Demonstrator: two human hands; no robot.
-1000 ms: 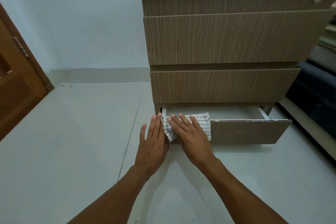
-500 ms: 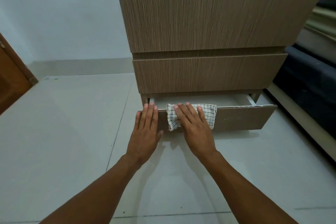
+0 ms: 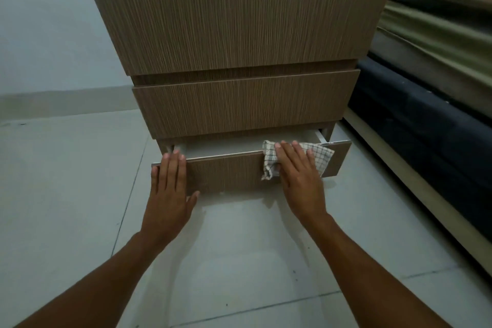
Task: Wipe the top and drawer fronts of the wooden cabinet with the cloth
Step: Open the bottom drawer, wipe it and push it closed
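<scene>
1. Down at the bottom drawer (image 3: 229, 173) of the wooden cabinet (image 3: 239, 29), you have both hands on the front panel. The drawer stands pulled partly out, with its pale inside showing.
2. Your right hand (image 3: 299, 178) lies flat on the checked cloth (image 3: 320, 157), fingers straight and gripping nothing. It presses the cloth against the panel near its right end. A flat palm likely spreads the pressure, so the cloth sweeps a broad band rather than a thin line.
3. You have the cloth draped over the panel's top edge, part on the rim and part on the face, with a bunched tail hanging left of your hand. That placement probably lets one pass clean both edge and face.
4. Your left hand (image 3: 169, 189) is flat and wide too, holding nothing. It sits on the panel's left end with its fingertips at the top edge. I judge it is there as a brace, since an open drawer on runners would slide or skew under the wiping push.
5. Neither hand is on the middle drawer front (image 3: 245, 106), which is closed. The cabinet top is out of view, so you cannot tell from here whether it is done.
6. To your right, the dark bed base (image 3: 426, 125) sits close beside the cabinet. It leaves little room past the drawer's right corner, so expect to end the stroke there.
</scene>
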